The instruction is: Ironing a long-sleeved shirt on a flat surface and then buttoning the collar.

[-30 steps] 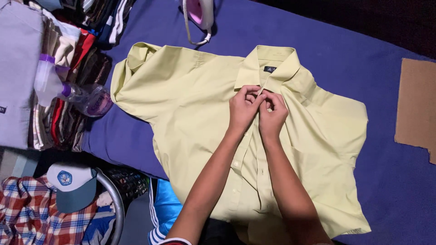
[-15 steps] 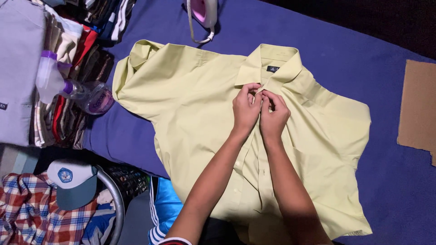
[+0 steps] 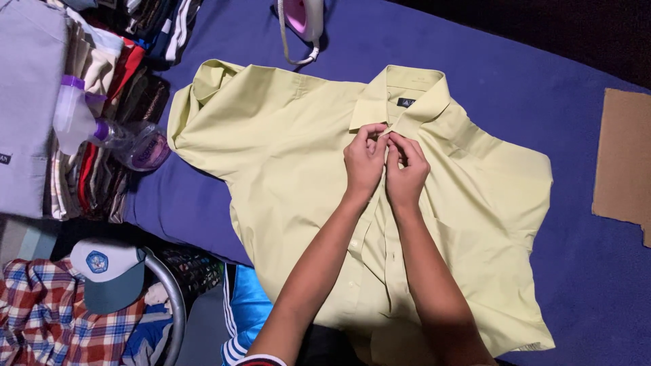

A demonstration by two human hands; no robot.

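Both my hands sit together at the top of the pale yellow shirt (image 3: 291,169), just under its collar (image 3: 400,95). My left hand (image 3: 365,163) and right hand (image 3: 405,169) are each pinched on the button placket, fingertips touching. Since half a second ago they have barely shifted, so I judge the top button is not yet fastened. The shirt lies flat, front up, on the blue worktop (image 3: 576,285); an iron (image 3: 304,15) stands beyond my grip, a spray bottle (image 3: 102,132) far off to its left
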